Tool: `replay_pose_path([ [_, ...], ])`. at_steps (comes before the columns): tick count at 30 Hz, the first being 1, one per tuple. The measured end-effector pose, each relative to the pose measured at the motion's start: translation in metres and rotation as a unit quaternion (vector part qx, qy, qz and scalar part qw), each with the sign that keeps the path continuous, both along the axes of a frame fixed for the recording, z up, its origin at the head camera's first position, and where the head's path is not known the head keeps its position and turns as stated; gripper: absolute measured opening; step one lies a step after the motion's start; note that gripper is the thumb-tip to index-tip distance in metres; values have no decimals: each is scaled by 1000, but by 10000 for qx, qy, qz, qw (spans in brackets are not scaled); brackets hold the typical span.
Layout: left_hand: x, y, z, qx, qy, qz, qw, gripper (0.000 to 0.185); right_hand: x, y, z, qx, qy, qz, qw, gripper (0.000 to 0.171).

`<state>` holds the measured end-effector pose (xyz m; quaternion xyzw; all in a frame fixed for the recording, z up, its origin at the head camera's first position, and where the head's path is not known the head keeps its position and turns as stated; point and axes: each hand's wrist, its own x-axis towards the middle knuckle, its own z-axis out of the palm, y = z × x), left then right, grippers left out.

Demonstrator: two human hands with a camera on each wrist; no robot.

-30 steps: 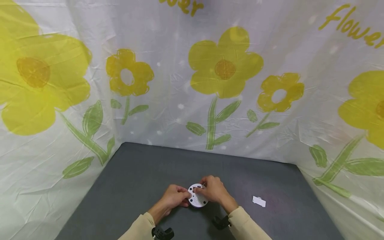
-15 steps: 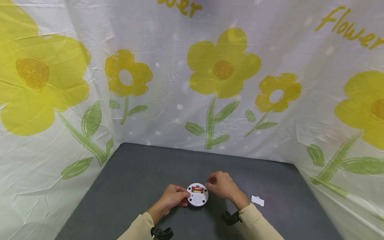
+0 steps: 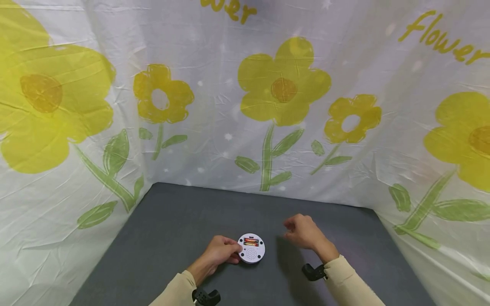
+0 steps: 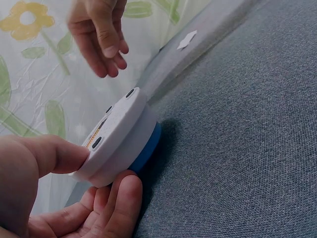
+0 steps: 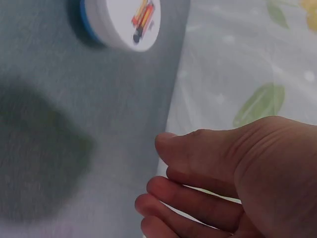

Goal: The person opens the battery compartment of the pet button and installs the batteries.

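Low in the frame's centre, the left hand [image 3: 220, 251] grips the round white device [image 3: 251, 248] on the grey mat [image 3: 172, 229]. The right hand [image 3: 304, 232], to its right, hangs loosely curled, holding nothing.

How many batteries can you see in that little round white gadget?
2, side by side in the open slot on the round device, near its far edge; the left hand holds the device. More could be hidden inside.
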<state>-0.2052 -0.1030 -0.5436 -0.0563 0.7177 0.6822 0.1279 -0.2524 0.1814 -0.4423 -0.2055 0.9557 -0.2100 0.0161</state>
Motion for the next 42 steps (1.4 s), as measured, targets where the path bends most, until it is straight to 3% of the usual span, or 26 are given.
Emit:
replay_pose_path([
  [14, 0, 0, -1, 55, 64, 9, 10000, 26, 3, 54, 3, 571, -56, -352, 9977, 34],
  [23, -1, -1, -3, -18, 64, 5, 10000, 23, 10, 84, -12, 771, -432, -749, 9933, 33],
  [34, 0, -1, 3, -170, -65, 57, 9998, 23, 10, 103, -33, 1225, -374, -989, 9868, 34],
  [42, 1, 0, 2, -154, -35, 55, 9999, 22, 12, 109, -48, 1201, 35, -834, 9892, 26],
])
